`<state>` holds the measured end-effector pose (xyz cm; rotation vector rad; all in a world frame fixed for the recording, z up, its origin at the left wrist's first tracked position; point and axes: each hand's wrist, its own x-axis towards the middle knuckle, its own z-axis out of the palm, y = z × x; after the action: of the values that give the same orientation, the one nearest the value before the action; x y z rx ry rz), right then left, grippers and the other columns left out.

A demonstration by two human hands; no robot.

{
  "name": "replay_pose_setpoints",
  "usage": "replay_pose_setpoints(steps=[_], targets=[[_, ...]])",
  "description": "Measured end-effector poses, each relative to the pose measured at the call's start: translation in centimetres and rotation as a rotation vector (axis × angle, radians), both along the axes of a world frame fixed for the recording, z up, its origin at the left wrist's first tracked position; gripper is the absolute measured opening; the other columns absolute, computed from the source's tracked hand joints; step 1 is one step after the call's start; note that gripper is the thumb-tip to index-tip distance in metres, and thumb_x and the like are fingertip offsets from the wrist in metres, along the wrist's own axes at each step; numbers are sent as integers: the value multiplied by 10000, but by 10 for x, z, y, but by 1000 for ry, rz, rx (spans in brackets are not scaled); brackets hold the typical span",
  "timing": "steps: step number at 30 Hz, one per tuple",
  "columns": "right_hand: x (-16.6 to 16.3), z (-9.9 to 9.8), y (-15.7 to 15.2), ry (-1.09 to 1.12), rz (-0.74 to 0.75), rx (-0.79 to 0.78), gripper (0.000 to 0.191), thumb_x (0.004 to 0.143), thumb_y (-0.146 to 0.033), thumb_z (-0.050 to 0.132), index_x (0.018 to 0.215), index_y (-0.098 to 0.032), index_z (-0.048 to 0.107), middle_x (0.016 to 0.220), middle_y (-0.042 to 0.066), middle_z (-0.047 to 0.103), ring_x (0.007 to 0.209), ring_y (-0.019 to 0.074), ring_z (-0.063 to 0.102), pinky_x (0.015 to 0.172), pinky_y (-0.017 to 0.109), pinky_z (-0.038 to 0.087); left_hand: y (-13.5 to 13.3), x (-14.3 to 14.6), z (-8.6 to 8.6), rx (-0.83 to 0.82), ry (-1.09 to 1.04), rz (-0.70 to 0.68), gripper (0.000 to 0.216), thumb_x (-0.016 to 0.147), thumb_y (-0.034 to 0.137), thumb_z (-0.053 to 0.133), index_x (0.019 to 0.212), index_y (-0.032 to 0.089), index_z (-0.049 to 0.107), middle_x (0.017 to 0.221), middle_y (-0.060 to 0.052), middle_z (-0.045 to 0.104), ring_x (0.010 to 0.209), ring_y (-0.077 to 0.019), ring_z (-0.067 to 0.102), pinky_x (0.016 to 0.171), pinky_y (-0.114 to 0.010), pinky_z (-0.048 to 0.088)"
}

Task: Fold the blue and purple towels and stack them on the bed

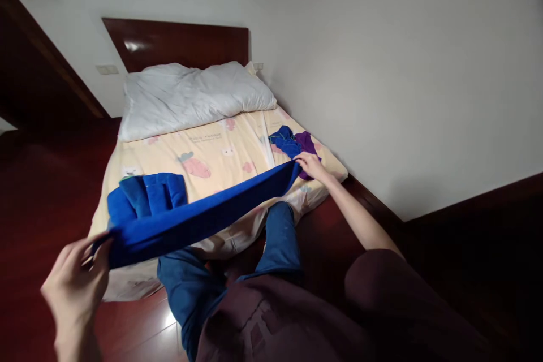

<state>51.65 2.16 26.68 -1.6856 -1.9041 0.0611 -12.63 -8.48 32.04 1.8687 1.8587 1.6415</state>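
A long blue cloth [203, 212], perhaps a towel, is stretched between my two hands above the near edge of the bed. My left hand [78, 271] pinches its left end, low at the left of the view. At the far right end, my right hand [310, 165] grips the other corner with closed fingers. Behind the cloth on the left lie several folded blue cloths [146, 195] side by side, their near side partly hidden. A crumpled blue cloth [285, 140] and a purple cloth [307, 144] lie in a heap just beyond my right hand.
The bed [212, 169] has a cream sheet with printed strawberries. A white quilt [195, 93] is bunched near the dark wooden headboard [182, 42]. A white wall [403, 79] runs along the right. My legs [280, 243] are at the bed's near edge.
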Motion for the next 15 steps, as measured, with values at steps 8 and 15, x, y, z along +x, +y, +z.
replay_pose_setpoints(steps=[8,15], targets=[[61,57,1,-163,-167,79,251,1007,-220,567,1082,-143,794,1075,153,776,989,239,719,953,355,545,111,26,12,54,50,-127,295,876,347,711,1075,149,803,1020,-23,769,767,-138,688,740,-247,582],[84,71,-19,-186,-218,94,248,1017,-214,574,1079,-139,802,1083,157,787,947,231,737,931,345,553,131,31,29,-15,95,-6,179,872,221,785,1011,114,822,836,3,750,770,-131,652,750,-210,499]])
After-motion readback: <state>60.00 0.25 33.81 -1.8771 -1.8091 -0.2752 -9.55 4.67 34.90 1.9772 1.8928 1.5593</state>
